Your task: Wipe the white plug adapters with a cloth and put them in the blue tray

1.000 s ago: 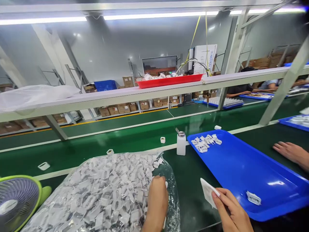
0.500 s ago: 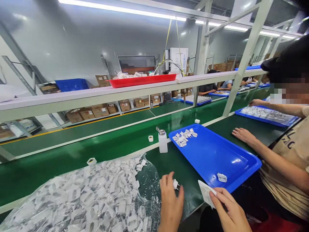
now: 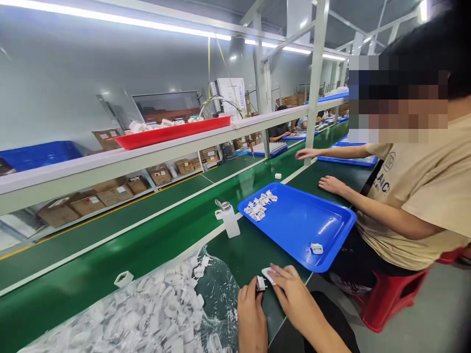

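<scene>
2 bare hands work close together at the near edge of the green conveyor belt (image 3: 253, 255). The left hand (image 3: 251, 318) is curled shut around a small white plug adapter (image 3: 260, 283), which stands just clear of its fingers. The right hand (image 3: 290, 296) is closed too, its fingers (image 3: 281, 277) pinching a white wipe (image 3: 268, 274) whose edge lies just beside the adapter; whether the 2 touch is too small to tell.

A steady hold looks best here: the adapter braced firmly in 1 hand, the wipe kept flat and moved by the other, with both hands low over the belt so nothing slips away.

Just left of the hands, a clear plastic bag (image 3: 217, 299) holds a heap of white adapters (image 3: 147, 314). Beyond the hands lies a blue tray (image 3: 331, 230), with 1 adapter (image 3: 316, 248) alone near its near edge and a small cluster of adapters (image 3: 259, 206) at the far end. A white dispensing bottle (image 3: 230, 220) with a metal top stands beside that tray.

To the right, a co-worker (image 3: 405, 206) sits on a red stool (image 3: 390, 299), 1 hand (image 3: 331, 185) flat on the belt. Farther along, a red tray (image 3: 169, 137) sits on the overhead shelf, above cardboard cartons (image 3: 114, 194).
</scene>
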The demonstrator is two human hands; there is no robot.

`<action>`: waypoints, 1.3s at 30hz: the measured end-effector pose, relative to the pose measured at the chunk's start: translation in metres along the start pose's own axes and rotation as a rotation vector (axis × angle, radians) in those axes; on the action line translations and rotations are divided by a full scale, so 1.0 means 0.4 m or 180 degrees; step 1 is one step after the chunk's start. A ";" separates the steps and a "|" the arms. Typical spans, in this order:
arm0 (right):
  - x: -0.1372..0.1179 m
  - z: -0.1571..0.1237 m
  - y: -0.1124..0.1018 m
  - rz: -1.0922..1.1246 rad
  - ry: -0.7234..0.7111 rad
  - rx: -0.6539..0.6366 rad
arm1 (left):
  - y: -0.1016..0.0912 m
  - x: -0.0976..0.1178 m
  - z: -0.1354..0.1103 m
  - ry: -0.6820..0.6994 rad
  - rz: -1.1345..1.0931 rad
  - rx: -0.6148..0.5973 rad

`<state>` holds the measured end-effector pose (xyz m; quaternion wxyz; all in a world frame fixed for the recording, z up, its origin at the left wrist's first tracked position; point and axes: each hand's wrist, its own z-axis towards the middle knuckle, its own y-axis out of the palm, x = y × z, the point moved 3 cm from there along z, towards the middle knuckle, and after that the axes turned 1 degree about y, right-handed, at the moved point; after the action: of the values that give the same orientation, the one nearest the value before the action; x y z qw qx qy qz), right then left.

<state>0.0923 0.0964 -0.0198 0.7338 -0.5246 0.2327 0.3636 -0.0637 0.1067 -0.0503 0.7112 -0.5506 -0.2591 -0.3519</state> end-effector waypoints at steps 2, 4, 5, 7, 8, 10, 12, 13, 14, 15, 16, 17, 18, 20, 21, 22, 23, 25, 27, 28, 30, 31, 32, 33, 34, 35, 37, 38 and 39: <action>-0.018 0.004 0.016 0.0049 -0.0247 -0.0219 | 0.004 -0.019 0.003 0.0181 0.0091 0.0019; -0.027 0.004 0.027 0.0104 -0.0469 -0.0394 | 0.012 -0.033 0.003 0.0392 0.0298 -0.0081; -0.027 0.004 0.032 0.0122 -0.0550 -0.0453 | 0.018 -0.039 0.001 0.0463 0.0428 -0.0114; -0.020 0.004 0.040 0.0133 -0.0661 -0.0547 | 0.031 -0.045 -0.006 0.0513 0.0670 -0.0094; -0.014 0.004 0.043 0.0126 -0.0695 -0.0592 | 0.039 -0.045 -0.011 0.0503 0.0746 -0.0058; -0.003 0.003 0.050 0.0094 -0.0726 -0.0694 | 0.053 -0.041 -0.023 0.0489 0.0895 0.0041; 0.002 0.000 0.052 0.0064 -0.0711 -0.0795 | 0.064 -0.030 -0.033 0.0569 0.1111 0.0111; 0.002 -0.002 0.049 0.0062 -0.0687 -0.0841 | 0.067 -0.023 -0.037 0.0628 0.1246 0.0138; 0.000 -0.005 0.043 0.0076 -0.0656 -0.0882 | 0.070 -0.018 -0.039 0.0687 0.1384 0.0150; -0.004 -0.008 0.034 0.0113 -0.0618 -0.0917 | 0.071 -0.014 -0.041 0.0734 0.1504 0.0140; -0.008 -0.012 0.022 0.0181 -0.0578 -0.0954 | 0.071 -0.010 -0.041 0.0754 0.1583 0.0114; -0.011 -0.016 0.008 0.0284 -0.0526 -0.0987 | 0.070 -0.008 -0.041 0.0739 0.1628 0.0085; -0.013 -0.021 -0.008 0.0424 -0.0444 -0.0996 | 0.067 -0.005 -0.039 0.0711 0.1637 0.0041; -0.005 -0.032 -0.040 0.0775 -0.0130 -0.0880 | 0.055 0.005 -0.034 0.0585 0.1571 -0.0102; 0.006 -0.039 -0.054 0.0963 0.0135 -0.0728 | 0.047 0.011 -0.031 0.0469 0.1509 -0.0229; 0.019 -0.048 -0.066 0.1149 0.0467 -0.0521 | 0.037 0.020 -0.027 0.0324 0.1423 -0.0367; 0.035 -0.060 -0.076 0.1334 0.0842 -0.0287 | 0.025 0.030 -0.023 0.0162 0.1308 -0.0498; 0.059 -0.089 -0.088 0.1743 0.1581 0.0137 | -0.002 0.052 -0.015 -0.0211 0.1011 -0.0728; 0.066 -0.119 -0.094 0.2251 0.2133 0.0386 | -0.028 0.071 -0.008 -0.0507 0.0684 -0.0822; 0.063 -0.133 -0.097 0.2525 0.2319 0.0454 | -0.039 0.078 -0.004 -0.0563 0.0545 -0.0786; 0.049 -0.155 -0.104 0.3020 0.2563 0.0535 | -0.053 0.084 0.010 -0.0497 0.0317 -0.0601; 0.042 -0.163 -0.107 0.3209 0.2643 0.0563 | -0.055 0.082 0.018 -0.0399 0.0203 -0.0482; 0.036 -0.170 -0.109 0.3347 0.2701 0.0589 | -0.054 0.078 0.027 -0.0308 0.0099 -0.0395; 0.033 -0.176 -0.111 0.3459 0.2745 0.0617 | -0.050 0.072 0.036 -0.0254 0.0009 -0.0352; 0.032 -0.181 -0.112 0.3560 0.2779 0.0640 | -0.045 0.064 0.043 -0.0241 -0.0065 -0.0338; 0.033 -0.185 -0.111 0.3659 0.2804 0.0661 | -0.041 0.058 0.049 -0.0252 -0.0112 -0.0331; 0.039 -0.191 -0.110 0.3816 0.2800 0.0740 | -0.038 0.052 0.049 -0.0295 -0.0168 -0.0315; 0.042 -0.192 -0.110 0.3846 0.2752 0.0787 | -0.039 0.054 0.043 -0.0350 -0.0329 -0.0294; 0.043 -0.191 -0.110 0.3825 0.2669 0.0850 | -0.042 0.060 0.033 -0.0421 -0.0626 -0.0270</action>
<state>0.1404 0.0215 -0.0320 0.3157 -0.3080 0.7821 0.4402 -0.0619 0.1118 -0.0185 0.6307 -0.5741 -0.3430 -0.3936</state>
